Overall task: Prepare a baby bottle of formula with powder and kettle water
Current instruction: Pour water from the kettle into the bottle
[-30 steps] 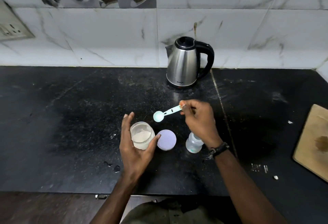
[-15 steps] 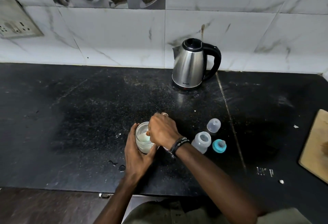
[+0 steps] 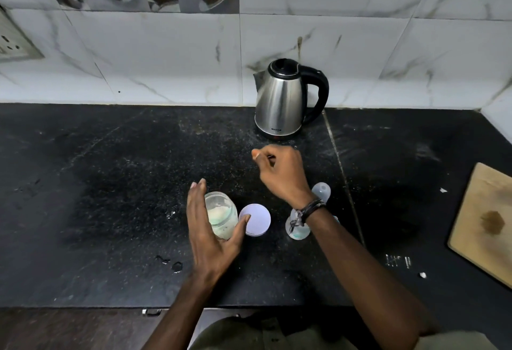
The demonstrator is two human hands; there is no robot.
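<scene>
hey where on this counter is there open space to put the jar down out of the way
The black counter left of the jar and left hand is bare up to the wall, apart from a few droplets. Another bare patch lies between the kettle and the wooden board. Around the lid and bottle it is crowded.

Baby bottle (image 3: 297, 229) half behind right wrist; cutting board (image 3: 483, 222) cut off.

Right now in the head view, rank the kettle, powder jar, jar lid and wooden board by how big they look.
1. wooden board, cut off by the frame and nearer
2. kettle
3. powder jar
4. jar lid
</scene>
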